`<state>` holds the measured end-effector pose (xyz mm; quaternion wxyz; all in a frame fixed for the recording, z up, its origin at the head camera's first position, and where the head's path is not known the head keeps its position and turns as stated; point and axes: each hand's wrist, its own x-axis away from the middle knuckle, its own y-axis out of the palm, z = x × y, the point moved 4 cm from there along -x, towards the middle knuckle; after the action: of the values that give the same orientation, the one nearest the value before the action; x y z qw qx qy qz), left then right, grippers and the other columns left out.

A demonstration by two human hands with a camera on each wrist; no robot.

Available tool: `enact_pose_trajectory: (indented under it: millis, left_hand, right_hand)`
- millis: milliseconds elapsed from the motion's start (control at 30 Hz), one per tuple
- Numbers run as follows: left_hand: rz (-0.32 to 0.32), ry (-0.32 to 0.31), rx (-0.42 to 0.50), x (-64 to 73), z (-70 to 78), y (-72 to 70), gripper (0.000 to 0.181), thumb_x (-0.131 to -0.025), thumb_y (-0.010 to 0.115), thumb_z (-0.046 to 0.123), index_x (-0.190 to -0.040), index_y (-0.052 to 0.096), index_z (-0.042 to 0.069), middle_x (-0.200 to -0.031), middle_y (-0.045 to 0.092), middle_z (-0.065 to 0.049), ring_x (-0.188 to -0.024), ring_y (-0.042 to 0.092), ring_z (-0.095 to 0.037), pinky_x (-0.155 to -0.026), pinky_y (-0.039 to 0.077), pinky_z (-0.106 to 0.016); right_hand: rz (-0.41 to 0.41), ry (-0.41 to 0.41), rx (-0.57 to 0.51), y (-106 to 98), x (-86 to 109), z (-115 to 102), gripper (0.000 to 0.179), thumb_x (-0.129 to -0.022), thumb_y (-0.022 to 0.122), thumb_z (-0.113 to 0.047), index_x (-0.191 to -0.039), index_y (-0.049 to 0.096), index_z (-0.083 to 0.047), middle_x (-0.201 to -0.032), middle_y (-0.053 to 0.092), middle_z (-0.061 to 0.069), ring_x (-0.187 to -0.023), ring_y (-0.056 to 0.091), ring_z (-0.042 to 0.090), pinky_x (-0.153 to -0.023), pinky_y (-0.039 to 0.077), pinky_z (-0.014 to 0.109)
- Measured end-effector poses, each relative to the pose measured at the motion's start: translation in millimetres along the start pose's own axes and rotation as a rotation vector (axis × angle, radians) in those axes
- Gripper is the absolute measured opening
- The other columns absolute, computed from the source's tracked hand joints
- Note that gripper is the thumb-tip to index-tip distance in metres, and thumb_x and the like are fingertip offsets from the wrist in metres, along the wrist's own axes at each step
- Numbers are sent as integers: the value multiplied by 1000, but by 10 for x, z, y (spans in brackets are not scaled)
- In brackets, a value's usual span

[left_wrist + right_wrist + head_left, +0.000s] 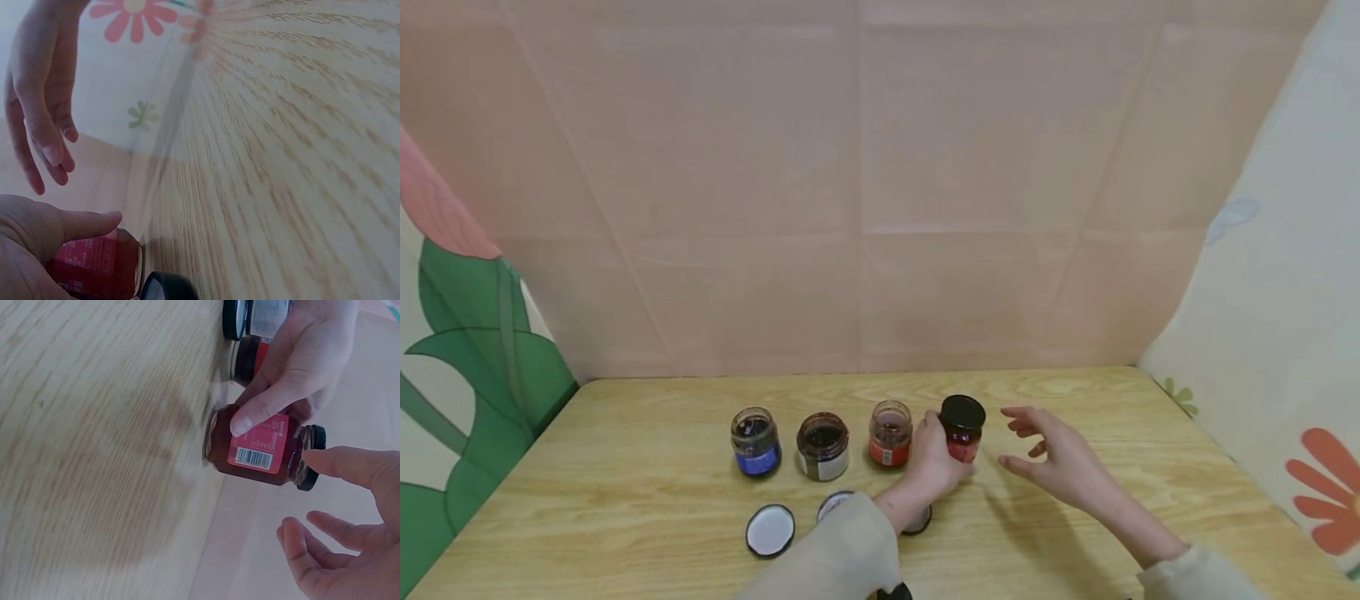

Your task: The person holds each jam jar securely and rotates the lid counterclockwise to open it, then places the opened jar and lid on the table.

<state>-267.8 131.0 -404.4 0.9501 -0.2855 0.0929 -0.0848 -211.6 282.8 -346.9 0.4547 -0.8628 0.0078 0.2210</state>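
Observation:
My left hand (931, 460) grips a dark red jam jar (962, 448) with a pink-red label, standing on the table. Its black lid (962, 412) is on; the right wrist view shows the barcode (253, 459) on its side. To the right hovers my right hand (1054, 457), fingers loosely bent and holding nothing; the head view shows a gap between it and the jar. Left of the gripped jar stand three lidless jars: one with a red label (889, 452), one with a pale label (823, 462) and one with a blue label (758, 460).
A lid (770, 531) lies inside up at the front left of the wooden table (647, 492). Two more lids, one (833, 502) behind the left sleeve and another (917, 522) under the left wrist, are partly hidden. A pink sheet (775, 208) hangs behind the table.

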Motion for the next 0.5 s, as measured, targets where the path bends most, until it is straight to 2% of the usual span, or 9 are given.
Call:
enact_pose_trajectory:
  millis: [300, 500]
  left_hand:
    - [48, 29, -33, -22, 0, 6, 72, -64, 86, 8, -120, 46, -11, -103, 61, -21, -99, 61, -34, -89, 51, -40]
    - [-1, -10, -45, 7, 3, 13, 85, -68, 82, 11, -133, 35, -16, -113, 60, -27, -107, 60, -35, -92, 50, -41]
  right_hand:
    - [6, 1, -17, 27, 13, 20, 59, -72, 82, -11, -123, 56, 5, -104, 66, 17, -90, 63, 30, -66, 52, 25]
    - [18, -5, -18, 14, 11, 24, 56, -72, 82, -11, -121, 58, 4, -103, 67, 16, -90, 63, 31, -65, 51, 25]
